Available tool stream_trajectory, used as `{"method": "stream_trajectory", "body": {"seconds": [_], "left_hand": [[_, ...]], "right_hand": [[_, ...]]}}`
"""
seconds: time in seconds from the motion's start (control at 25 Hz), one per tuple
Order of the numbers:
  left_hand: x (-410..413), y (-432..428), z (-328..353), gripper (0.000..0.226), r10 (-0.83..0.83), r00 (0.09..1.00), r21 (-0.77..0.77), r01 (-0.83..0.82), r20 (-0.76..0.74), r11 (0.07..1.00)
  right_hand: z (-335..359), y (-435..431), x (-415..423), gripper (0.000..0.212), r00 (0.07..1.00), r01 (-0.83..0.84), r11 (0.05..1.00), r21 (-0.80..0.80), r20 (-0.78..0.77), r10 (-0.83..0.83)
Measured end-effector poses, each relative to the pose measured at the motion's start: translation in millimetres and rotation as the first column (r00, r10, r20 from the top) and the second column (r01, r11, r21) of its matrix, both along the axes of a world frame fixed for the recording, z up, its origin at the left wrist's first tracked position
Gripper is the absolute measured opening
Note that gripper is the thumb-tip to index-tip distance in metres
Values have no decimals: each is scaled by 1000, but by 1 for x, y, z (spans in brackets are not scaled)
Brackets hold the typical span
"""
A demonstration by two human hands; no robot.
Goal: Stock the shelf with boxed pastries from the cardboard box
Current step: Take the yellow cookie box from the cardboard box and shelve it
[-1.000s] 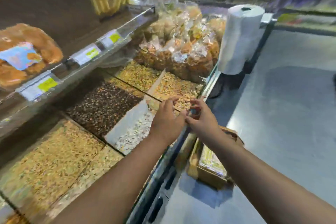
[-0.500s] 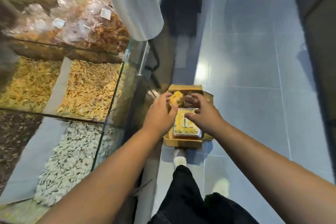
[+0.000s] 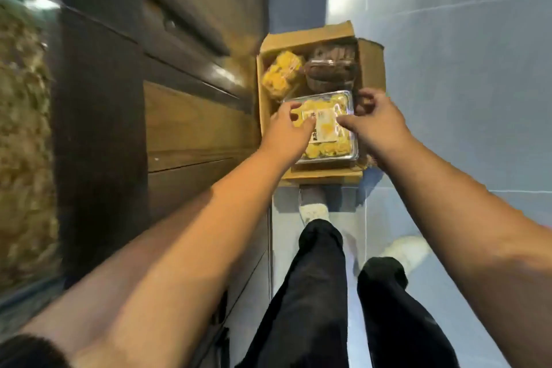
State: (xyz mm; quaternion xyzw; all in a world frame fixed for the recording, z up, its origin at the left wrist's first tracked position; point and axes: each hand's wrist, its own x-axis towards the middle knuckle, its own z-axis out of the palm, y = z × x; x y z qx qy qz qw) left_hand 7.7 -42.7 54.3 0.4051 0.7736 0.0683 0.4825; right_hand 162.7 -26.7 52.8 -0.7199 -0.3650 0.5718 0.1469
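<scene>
An open cardboard box [image 3: 325, 178] stands on the floor in front of my feet. On top inside lies a clear plastic box of yellow pastries [image 3: 328, 146] with a white label. Behind it are a second pack of yellow pastries [image 3: 282, 75] and a clear box of brown pastries [image 3: 330, 73]. My left hand [image 3: 288, 134] rests on the left part of the clear lid with its fingers spread. My right hand [image 3: 378, 125] is at the right edge of that box, thumb on the lid and fingers curled over the side.
A dark wooden counter base [image 3: 185, 128] runs along the left of the cardboard box, with glass bins of loose snacks [image 3: 24, 128] further left. My legs in black trousers [image 3: 316, 278] and a white shoe [image 3: 406, 251] stand on grey floor tiles [image 3: 463, 98].
My view has swung from the shelf and snack bins down to the floor. Both hands have dropped into the cardboard box and now lie on the top box of yellow pastries.
</scene>
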Motion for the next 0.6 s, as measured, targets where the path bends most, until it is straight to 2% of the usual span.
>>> {"method": "stream_trajectory", "body": {"seconds": [0.12, 0.28, 0.4, 0.52, 0.6], "left_hand": [[-17, 2, -100, 55, 42, 997, -88, -36, 70, 995], [-35, 4, -204, 81, 172, 981, -152, -158, 85, 976], [-38, 0, -246, 89, 276, 957, -210, -253, 90, 944], [-44, -5, -277, 100, 294, 951, -309, -252, 97, 917], [-46, -9, -286, 104, 312, 948, -369, -267, 66, 890]], "right_hand": [[-91, -6, 1, 63, 998, 9, 998, -67, 57, -5], [-191, -12, -10, 70, 984, -120, 989, -87, 119, 129], [-250, -13, -20, 88, 963, -190, 972, -138, 168, 212], [-289, -9, -18, 110, 969, -141, 954, -265, 162, 188], [-300, -6, -16, 111, 977, -53, 936, -349, 174, 120]]}}
